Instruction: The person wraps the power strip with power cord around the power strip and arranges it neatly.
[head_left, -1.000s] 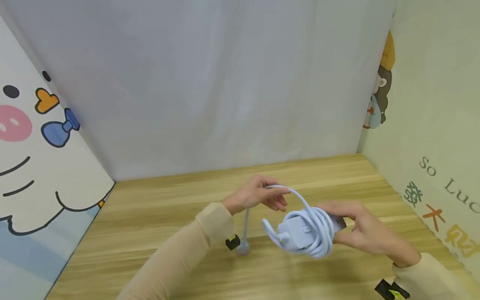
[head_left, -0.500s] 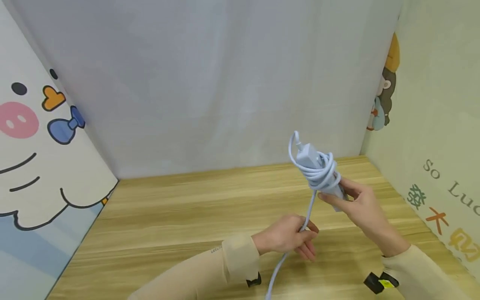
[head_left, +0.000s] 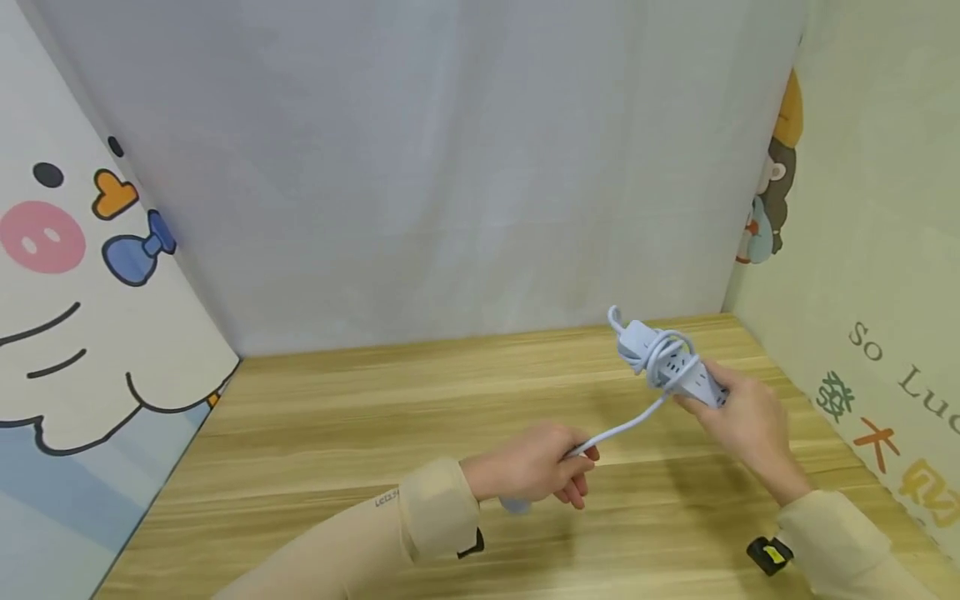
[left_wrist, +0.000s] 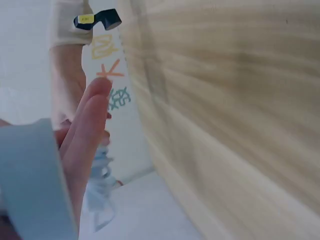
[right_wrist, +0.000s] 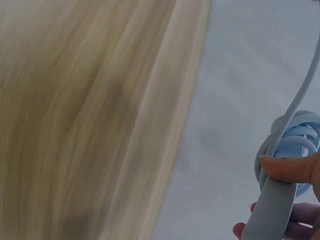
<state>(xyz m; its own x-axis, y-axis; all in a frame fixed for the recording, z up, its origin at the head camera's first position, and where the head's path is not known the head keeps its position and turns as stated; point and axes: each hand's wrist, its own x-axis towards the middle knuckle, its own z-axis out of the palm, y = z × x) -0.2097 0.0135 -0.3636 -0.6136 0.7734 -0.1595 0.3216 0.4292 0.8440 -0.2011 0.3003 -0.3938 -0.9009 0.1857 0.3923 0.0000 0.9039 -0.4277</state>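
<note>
A white power strip [head_left: 693,379], its socket slots showing, is held up over the table with its cord [head_left: 667,354] wound round the far half. My right hand [head_left: 750,417] grips the strip's near end; in the right wrist view the thumb [right_wrist: 287,169] lies across the strip beside the coils. A length of cord runs down-left from the coils to my left hand [head_left: 543,462], which holds it between thumb and fingers. Below the left wrist, a rounded white end of the cord [head_left: 515,505] peeks out, mostly hidden. In the left wrist view the coiled strip [left_wrist: 100,185] appears blurred behind the fingers.
The wood-grain table [head_left: 337,433] lies under both hands. A grey-white curtain [head_left: 450,183] closes the back. Cartoon-printed panels stand at the left [head_left: 90,333] and right [head_left: 862,250]. Small black devices with yellow labels are strapped at the sleeves, one near the right cuff [head_left: 769,554].
The right hand has raised the strip from low over the table, turned it, then lowered it slightly. The left hand has gone across right and down with the cord, then back a little left.
</note>
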